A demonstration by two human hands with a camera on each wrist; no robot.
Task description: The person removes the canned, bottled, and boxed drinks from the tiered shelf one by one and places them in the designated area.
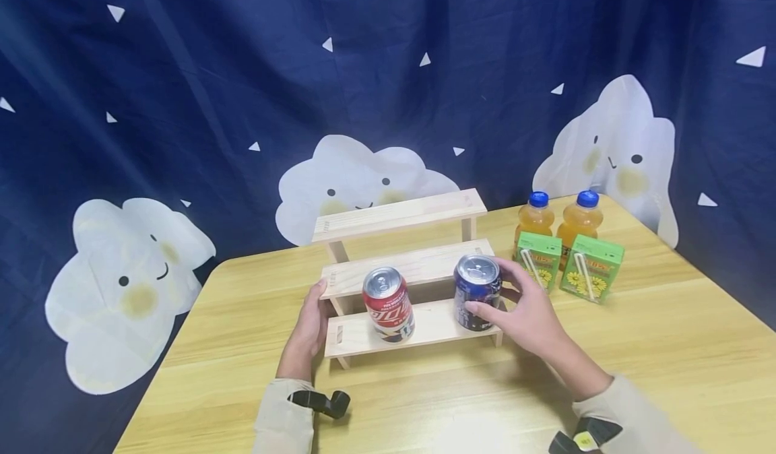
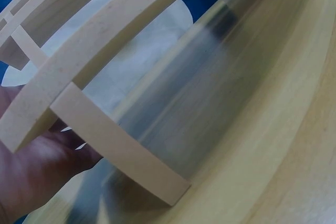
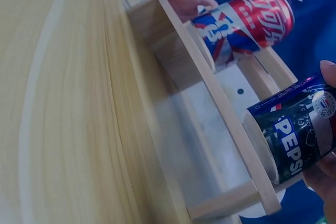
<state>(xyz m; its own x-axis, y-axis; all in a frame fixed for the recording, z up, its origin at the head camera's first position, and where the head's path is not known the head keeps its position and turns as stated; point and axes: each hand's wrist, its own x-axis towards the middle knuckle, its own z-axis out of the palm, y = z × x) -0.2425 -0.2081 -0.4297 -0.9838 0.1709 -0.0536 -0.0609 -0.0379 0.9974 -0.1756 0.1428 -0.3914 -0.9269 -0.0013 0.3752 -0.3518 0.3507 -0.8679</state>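
Note:
A three-tier wooden display rack (image 1: 403, 265) stands on the table. On its lowest step, toward the left, a red Coca-Cola can (image 1: 389, 306) is upright. My right hand (image 1: 530, 312) holds a dark blue Pepsi can (image 1: 477, 292) at the right end of that step, thumb in front and fingers round the far side. In the right wrist view the base of the Pepsi can (image 3: 294, 129) is at the step's surface; whether it bears full weight there I cannot tell. My left hand (image 1: 309, 326) grips the rack's left end, some fingers hidden behind the wood (image 2: 121, 145).
Right of the rack stand two green drink cartons (image 1: 591, 269) with straws attached. Behind them are two orange drink bottles (image 1: 580, 218) with blue caps. A dark blue curtain (image 1: 388, 70) with cloud shapes hangs at the back edge of the wooden table (image 1: 242, 346).

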